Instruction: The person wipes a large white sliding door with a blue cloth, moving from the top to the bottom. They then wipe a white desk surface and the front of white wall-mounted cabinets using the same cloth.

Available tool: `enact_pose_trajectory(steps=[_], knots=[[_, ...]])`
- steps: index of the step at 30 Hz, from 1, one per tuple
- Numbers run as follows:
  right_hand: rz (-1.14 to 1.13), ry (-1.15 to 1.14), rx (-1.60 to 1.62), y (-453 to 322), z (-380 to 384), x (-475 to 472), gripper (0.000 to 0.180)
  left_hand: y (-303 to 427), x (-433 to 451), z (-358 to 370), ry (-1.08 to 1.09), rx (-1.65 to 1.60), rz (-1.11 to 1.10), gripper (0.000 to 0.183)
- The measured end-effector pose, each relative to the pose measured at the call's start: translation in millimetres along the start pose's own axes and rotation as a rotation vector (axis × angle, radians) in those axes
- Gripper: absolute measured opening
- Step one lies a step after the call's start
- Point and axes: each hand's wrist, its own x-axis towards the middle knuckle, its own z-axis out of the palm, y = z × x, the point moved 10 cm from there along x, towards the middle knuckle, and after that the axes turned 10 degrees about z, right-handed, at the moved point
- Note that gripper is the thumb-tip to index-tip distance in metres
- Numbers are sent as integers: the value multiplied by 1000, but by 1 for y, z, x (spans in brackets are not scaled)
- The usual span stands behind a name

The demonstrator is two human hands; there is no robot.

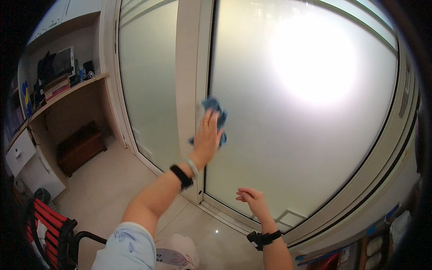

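Observation:
My left hand (pixel 207 136) presses a blue cloth (pixel 221 116) flat against the pale frame (pixel 189 84) of a sliding door, at the left edge of its large frosted glass panel (pixel 287 141). Parts of the cloth stick out above the fingers and on both sides of the palm. A pale bangle and a black band circle that wrist. Lower right, my right hand (pixel 251 199) hangs in front of the glass with its fingers loosely curled and nothing visible in them. A black strap with a small device is on the right wrist.
At the left a desk shelf (pixel 72 90) holds books and a screen, with a dark wooden box (pixel 81 148) beneath. A red and black chair (pixel 50 229) stands lower left. A rack with several items (pixel 371 249) is at the lower right. Light tiles cover the floor.

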Motion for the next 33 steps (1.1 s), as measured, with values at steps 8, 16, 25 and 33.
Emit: enact_pose_trajectory(steps=[8, 16, 25, 33], knots=[[-9, 4, -26, -11, 9, -2, 22, -4, 173, -51, 62, 870, 394, 45], [52, 29, -51, 18, -5, -1, 22, -17, 66, 26, -226, 903, 346, 52], [125, 30, -82, 30, -6, -10, 21, -21, -250, 131, -950, 728, 545, 52], [164, 53, -254, 44, -12, -16, 21, -18, -337, 162, -1455, 240, 467, 49]])
